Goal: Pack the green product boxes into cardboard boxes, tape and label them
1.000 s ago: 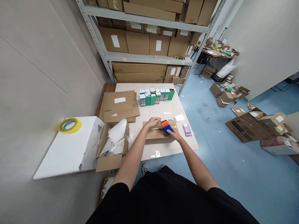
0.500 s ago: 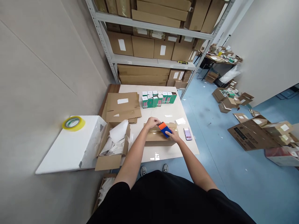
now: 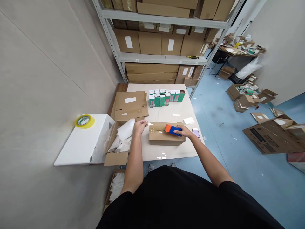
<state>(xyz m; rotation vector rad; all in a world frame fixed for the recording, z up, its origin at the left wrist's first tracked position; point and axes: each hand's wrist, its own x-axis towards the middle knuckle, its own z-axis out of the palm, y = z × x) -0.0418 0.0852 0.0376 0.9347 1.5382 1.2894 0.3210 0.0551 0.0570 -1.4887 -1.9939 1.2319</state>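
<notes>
My right hand (image 3: pixel 183 130) grips a small blue and orange box-shaped thing (image 3: pixel 175 130), its orange end toward the left. It is over the top of a brown cardboard carton (image 3: pixel 158 137) that lies lengthwise on the table (image 3: pixel 152 155). Left of the carton, my left hand (image 3: pixel 140 126) is closed in a pinch. A shiny, clear strip (image 3: pixel 150 123) shows at its fingertips, near the carton's back left corner; how far it runs is hard to see. A phone (image 3: pixel 196 133) lies beside my right wrist.
Green and white boxes (image 3: pixel 162 99) stand in rows at the table's back. Flattened cardboard (image 3: pixel 130 106) lies back left, with an open box of white packing material (image 3: pixel 125 132) nearer me. Yellow tape (image 3: pixel 84 121) rests on a white box (image 3: pixel 78 143). Behind stands a loaded shelf (image 3: pixel 164 58).
My left hand has moved left, away from the blue and orange thing. My right hand has turned that thing closer to level above the carton. The view has shifted somewhat.
</notes>
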